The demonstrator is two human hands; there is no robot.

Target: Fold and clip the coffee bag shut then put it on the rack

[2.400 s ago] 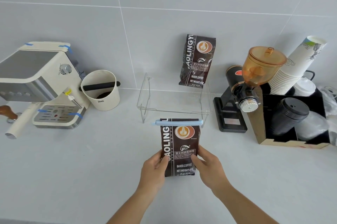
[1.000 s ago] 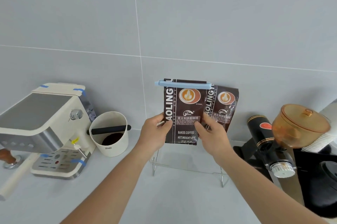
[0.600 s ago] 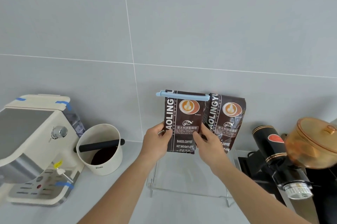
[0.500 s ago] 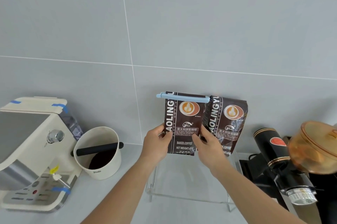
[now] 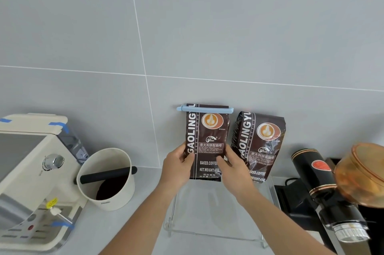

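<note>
A dark brown coffee bag [image 5: 206, 136] stands upright against the wall, its folded top held by a light blue clip [image 5: 204, 108]. My left hand [image 5: 176, 166] grips its lower left edge and my right hand [image 5: 232, 168] grips its lower right edge. The bag's bottom edge is at the back of a clear acrylic rack [image 5: 209, 209]; whether it rests on the rack's top I cannot tell. A second, unclipped coffee bag [image 5: 259, 142] leans on the wall just to the right, on the same rack.
A cream espresso machine [image 5: 31, 173] stands at the left, with a white knock box [image 5: 107, 180] beside it. A black grinder [image 5: 324, 190] with an amber hopper [image 5: 363, 173] stands at the right. Grey tiled wall behind.
Both hands lifted the clipped bag from the counter up to the rack and shifted it left, so a gap opened between it and the second bag.
</note>
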